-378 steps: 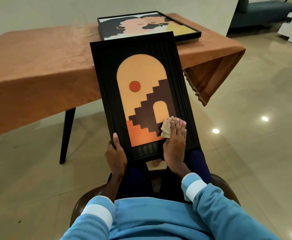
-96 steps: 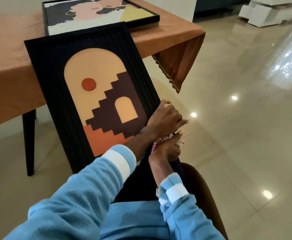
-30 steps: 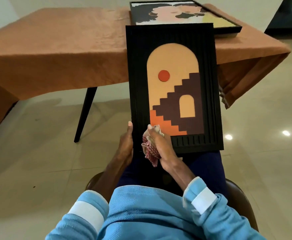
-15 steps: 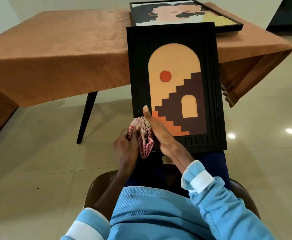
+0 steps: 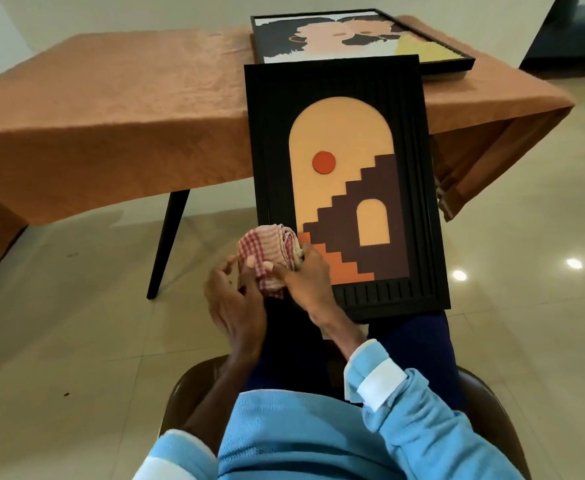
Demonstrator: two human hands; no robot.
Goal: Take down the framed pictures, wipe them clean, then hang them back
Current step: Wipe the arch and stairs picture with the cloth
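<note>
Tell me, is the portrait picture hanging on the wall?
No, the portrait picture lies flat on the orange-covered table, behind the arch picture on the person's lap.

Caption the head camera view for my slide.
Left hand and right hand bunch a checked cloth by the framed arch picture on the lap.

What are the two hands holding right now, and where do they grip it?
Both hold the bunched red-checked cloth: the left hand pinches its lower left edge, the right hand grips its right side. Neither grips the black framed picture.
</note>
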